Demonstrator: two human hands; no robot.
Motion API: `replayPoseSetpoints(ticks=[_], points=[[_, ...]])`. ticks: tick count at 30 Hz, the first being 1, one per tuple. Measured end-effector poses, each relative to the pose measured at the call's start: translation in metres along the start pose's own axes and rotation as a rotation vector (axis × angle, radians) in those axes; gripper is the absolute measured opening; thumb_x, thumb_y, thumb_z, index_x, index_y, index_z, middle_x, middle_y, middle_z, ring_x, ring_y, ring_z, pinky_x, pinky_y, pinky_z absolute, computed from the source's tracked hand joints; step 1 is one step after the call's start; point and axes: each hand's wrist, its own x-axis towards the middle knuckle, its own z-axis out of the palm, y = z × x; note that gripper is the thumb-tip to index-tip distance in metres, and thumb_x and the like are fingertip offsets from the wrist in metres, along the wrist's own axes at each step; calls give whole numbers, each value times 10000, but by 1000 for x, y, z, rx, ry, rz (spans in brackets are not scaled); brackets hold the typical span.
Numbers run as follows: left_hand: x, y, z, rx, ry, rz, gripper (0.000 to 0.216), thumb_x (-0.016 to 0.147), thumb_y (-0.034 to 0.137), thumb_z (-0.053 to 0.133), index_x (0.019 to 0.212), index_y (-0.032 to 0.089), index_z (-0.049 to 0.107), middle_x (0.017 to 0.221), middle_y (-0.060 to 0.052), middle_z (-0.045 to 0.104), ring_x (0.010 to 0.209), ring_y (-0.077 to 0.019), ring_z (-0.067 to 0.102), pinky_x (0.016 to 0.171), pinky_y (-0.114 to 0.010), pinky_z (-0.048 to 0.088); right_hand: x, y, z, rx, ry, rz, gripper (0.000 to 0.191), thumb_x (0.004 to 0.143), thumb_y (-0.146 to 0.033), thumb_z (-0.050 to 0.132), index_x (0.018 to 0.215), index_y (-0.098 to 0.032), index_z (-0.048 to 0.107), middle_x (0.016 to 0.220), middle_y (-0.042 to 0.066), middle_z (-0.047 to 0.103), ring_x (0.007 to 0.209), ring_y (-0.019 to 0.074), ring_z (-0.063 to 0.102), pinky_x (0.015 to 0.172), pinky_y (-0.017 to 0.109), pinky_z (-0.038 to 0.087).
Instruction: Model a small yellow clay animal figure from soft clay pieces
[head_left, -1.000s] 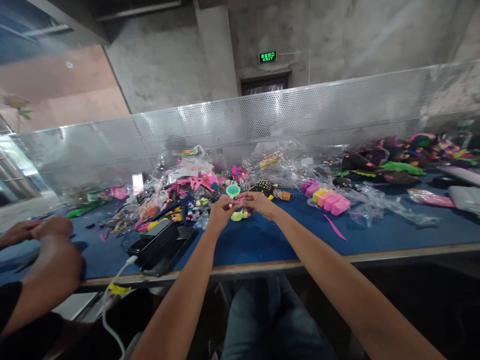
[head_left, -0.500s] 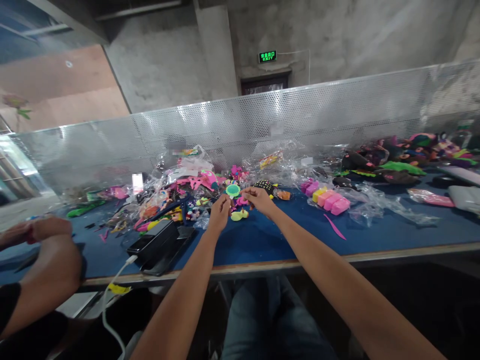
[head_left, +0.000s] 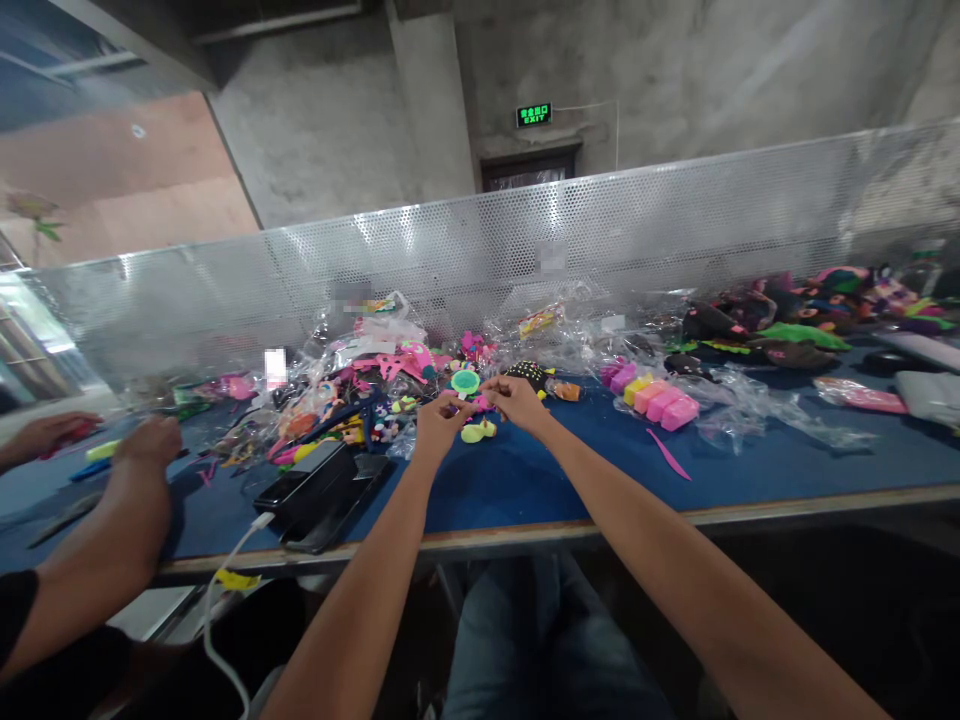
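Both my arms reach out over the blue table (head_left: 525, 480). My left hand (head_left: 439, 423) and my right hand (head_left: 517, 397) are closed in pinches, fingertips almost meeting over small bright foam pieces. Between them lie a pink piece (head_left: 480, 403) and a yellow-green piece (head_left: 478, 431); a round green piece (head_left: 465, 381) sits just behind. What each pinch holds is too small to name. A black dotted toy (head_left: 529, 374) lies behind my right hand.
Clear plastic bags with colourful foam toys (head_left: 360, 370) are heaped along the perforated metal screen (head_left: 525, 240). Pink and yellow blocks (head_left: 660, 398) lie to the right, a black device with a white cable (head_left: 315, 485) to the left. Another person's hand (head_left: 150, 440) works at the far left.
My hands stay over the same small pieces, the left fingers shifting slightly. The other person's hands at the far left have moved apart and further onto the table.
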Motion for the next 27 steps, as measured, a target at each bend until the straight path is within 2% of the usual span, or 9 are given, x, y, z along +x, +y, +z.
replayPoseSetpoints(ticks=[4, 11, 16, 21, 27], points=[[-1, 2, 0, 19, -14, 10, 223, 619, 347, 728, 628, 144, 635, 544, 16, 571, 455, -86, 481, 442, -202, 347, 2, 6, 1, -42, -20, -7, 226, 741, -299, 570, 890, -152, 654, 588, -25, 546, 458, 83, 464, 378, 185, 425], [-2, 9, -1, 30, -77, -5, 265, 716, 421, 637, 743, 158, 664, 507, 29, 538, 458, -104, 502, 457, -213, 388, 3, 7, 1, -74, -27, -12, 226, 750, -292, 560, 895, -144, 652, 598, -19, 549, 469, 82, 466, 390, 181, 413], [-2, 8, -3, 57, -66, 19, 327, 794, 468, 534, 686, 165, 596, 452, 39, 496, 430, -102, 491, 461, -208, 388, 1, 6, 3, -146, -34, -43, 178, 752, -240, 561, 868, -149, 661, 609, -15, 574, 520, 86, 504, 466, 184, 414], [-3, 5, -2, 48, -89, 2, 437, 851, 509, 422, 588, 170, 511, 419, 25, 476, 401, -99, 470, 438, -206, 376, 0, 6, 4, -178, -49, -83, 194, 740, -272, 610, 877, -147, 666, 644, -10, 587, 579, 99, 520, 523, 205, 423], [-1, 6, 0, -2, -110, -20, 273, 733, 444, 612, 757, 171, 612, 481, 44, 501, 429, -101, 479, 414, -201, 369, 0, 5, 2, -184, -37, -89, 190, 750, -269, 590, 877, -149, 665, 627, -18, 563, 571, 99, 497, 534, 212, 407]])
